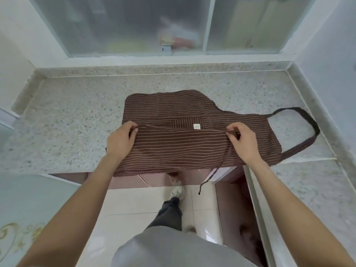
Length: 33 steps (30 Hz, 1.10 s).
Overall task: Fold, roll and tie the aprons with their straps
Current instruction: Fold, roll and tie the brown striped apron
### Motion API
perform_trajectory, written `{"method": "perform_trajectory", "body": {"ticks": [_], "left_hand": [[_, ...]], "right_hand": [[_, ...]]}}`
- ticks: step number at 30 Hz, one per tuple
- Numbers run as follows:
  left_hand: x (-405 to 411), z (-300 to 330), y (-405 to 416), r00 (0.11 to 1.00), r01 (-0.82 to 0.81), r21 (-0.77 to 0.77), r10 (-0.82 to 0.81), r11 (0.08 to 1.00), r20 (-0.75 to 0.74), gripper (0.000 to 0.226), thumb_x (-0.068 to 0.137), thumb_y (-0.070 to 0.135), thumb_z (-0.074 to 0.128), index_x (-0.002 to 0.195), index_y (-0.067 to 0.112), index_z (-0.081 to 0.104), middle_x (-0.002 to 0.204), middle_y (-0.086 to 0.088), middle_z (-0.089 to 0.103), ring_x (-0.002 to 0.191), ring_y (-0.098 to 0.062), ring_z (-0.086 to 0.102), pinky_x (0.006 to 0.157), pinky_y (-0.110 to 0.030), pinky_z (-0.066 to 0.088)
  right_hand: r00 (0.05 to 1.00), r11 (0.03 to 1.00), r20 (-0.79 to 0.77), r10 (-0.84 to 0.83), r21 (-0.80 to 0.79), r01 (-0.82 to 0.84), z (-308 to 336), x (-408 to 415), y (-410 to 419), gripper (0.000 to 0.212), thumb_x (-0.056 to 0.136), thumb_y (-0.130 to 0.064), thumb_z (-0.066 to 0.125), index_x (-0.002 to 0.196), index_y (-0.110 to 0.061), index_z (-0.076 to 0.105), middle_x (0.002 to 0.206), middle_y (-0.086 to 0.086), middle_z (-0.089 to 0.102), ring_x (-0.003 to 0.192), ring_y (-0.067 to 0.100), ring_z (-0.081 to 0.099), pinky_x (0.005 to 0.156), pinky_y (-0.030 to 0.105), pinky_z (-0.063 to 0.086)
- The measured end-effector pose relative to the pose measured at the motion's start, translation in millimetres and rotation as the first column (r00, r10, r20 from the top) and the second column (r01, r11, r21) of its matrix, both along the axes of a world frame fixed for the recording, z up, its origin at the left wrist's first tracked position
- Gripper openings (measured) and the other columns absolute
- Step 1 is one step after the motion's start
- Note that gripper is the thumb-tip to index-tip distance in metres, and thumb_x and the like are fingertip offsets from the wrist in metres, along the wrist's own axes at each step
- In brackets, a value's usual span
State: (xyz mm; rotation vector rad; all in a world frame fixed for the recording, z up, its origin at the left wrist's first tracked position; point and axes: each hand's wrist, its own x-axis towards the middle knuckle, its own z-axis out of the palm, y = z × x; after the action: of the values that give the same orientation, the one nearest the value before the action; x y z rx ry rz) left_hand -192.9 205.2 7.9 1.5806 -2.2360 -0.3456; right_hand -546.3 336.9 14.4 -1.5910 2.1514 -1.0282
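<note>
Apron (192, 120), brown with thin pale stripes, is lying sideways on the speckled stone counter (67, 116), with its near edge hanging a bit over the front lip. The person has both hands on the near long edge, which is lifted and partway folded over toward the window (134, 26). The left hand (120, 144) is pinching the fold at the left end, and the right hand (243, 144) is pinching it at the right end, fingers curled round the cloth and what looks like the root of a waist strap (217, 166). That strap dangles off the counter edge toward the floor, and the neck loop (306, 122) sprawls out to the right on the stone. So it looks like the first lengthwise fold, early in the job. What could go wrong: the two pinches are far apart, so the middle of the fold can sag and land crooked, which would make a lopsided roll later. The hanging strap could also get trapped under the fold or drag the cloth toward the edge, and a second strap isn't clearly visible, so it may already be buried under the fabric.
</note>
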Motion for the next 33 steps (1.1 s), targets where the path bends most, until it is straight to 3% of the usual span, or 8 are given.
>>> {"method": "perform_trajectory", "body": {"ticks": [3, 9, 16, 21, 26, 29, 33], "left_hand": [[-10, 9, -48, 0.999, -0.049, -0.041, 0.049, 0.998, -0.005, 0.025, 0.098, 0.026, 0.044, 0.112, 0.015, 0.061, 0.108, -0.008, 0.065, 0.093, -0.028, 0.061, 0.072, -0.033, 0.044], [-24, 12, -158, 0.997, -0.058, -0.045, 0.060, 0.997, 0.047, 0.027, 0.098, 0.020, 0.044, 0.114, 0.018, 0.066, 0.112, -0.009, 0.068, 0.097, -0.031, 0.062, 0.084, -0.036, 0.044], [-41, -29, -260, 0.966, -0.064, 0.153, 0.023, 0.986, 0.257, 0.029, 0.100, 0.024, 0.036, 0.117, 0.024, 0.060, 0.105, -0.008, 0.068, 0.091, -0.030, 0.063, 0.081, -0.035, 0.044], [-42, -75, -301, 0.960, 0.001, 0.238, -0.068, 0.971, 0.273, 0.026, 0.099, 0.025, 0.039, 0.114, 0.024, 0.061, 0.104, -0.004, 0.068, 0.090, -0.026, 0.062, 0.083, -0.036, 0.045], [-41, -108, -321, 0.964, 0.098, 0.296, -0.165, 0.950, 0.208, 0.023, 0.096, 0.022, 0.046, 0.111, 0.021, 0.063, 0.113, -0.003, 0.062, 0.105, -0.025, 0.053, 0.091, -0.038, 0.041], [-41, -115, -324, 0.950, 0.159, 0.343, -0.239, 0.926, 0.203, 0.026, 0.093, 0.032, 0.051, 0.116, 0.020, 0.058, 0.119, -0.002, 0.056, 0.111, -0.024, 0.049, 0.093, -0.038, 0.043], [-40, -121, -330, 0.942, 0.186, 0.393, -0.277, 0.901, 0.189, 0.030, 0.090, 0.038, 0.056, 0.116, 0.022, 0.053, 0.114, -0.001, 0.057, 0.106, -0.022, 0.052, 0.091, -0.034, 0.042]], "right_hand": [[1.000, 0.999, 0.011, 0.010, -0.041, -0.009, 14, -11, -55, 0.011, 0.086, -0.005, 0.062, 0.095, -0.011, 0.066, 0.093, 0.000, 0.065, 0.086, 0.010, 0.056, 0.080, 0.015, 0.038], [1.000, 1.000, -0.015, -0.027, -0.011, 0.027, 20, -32, -172, 0.014, 0.093, -0.014, 0.054, 0.100, -0.012, 0.066, 0.097, 0.002, 0.069, 0.087, 0.013, 0.060, 0.080, 0.022, 0.043], [0.972, 0.965, -0.224, -0.075, 0.231, 0.128, -16, -43, -281, 0.017, 0.095, -0.019, 0.051, 0.106, -0.015, 0.062, 0.095, 0.009, 0.069, 0.086, 0.029, 0.062, 0.070, 0.030, 0.047], [0.900, 0.871, -0.423, 0.102, 0.475, 0.125, -63, -49, -322, 0.028, 0.091, -0.008, 0.046, 0.114, -0.016, 0.060, 0.111, 0.009, 0.064, 0.102, 0.029, 0.055, 0.088, 0.037, 0.043], [0.918, 0.812, -0.245, 0.311, 0.570, -0.123, -93, -41, -347, 0.037, 0.091, -0.014, 0.051, 0.128, -0.018, 0.050, 0.135, 0.005, 0.047, 0.127, 0.025, 0.037, 0.103, 0.037, 0.029], [0.865, 0.706, -0.163, 0.475, 0.656, -0.265, -103, -33, -364, 0.053, 0.091, -0.024, 0.055, 0.140, -0.020, 0.038, 0.146, 0.003, 0.036, 0.135, 0.024, 0.030, 0.109, 0.040, 0.024], [0.862, 0.675, -0.127, 0.490, 0.681, -0.284, -105, -29, -384, 0.047, 0.089, -0.028, 0.058, 0.133, -0.022, 0.042, 0.130, 0.006, 0.050, 0.119, 0.026, 0.047, 0.101, 0.039, 0.034]]}}
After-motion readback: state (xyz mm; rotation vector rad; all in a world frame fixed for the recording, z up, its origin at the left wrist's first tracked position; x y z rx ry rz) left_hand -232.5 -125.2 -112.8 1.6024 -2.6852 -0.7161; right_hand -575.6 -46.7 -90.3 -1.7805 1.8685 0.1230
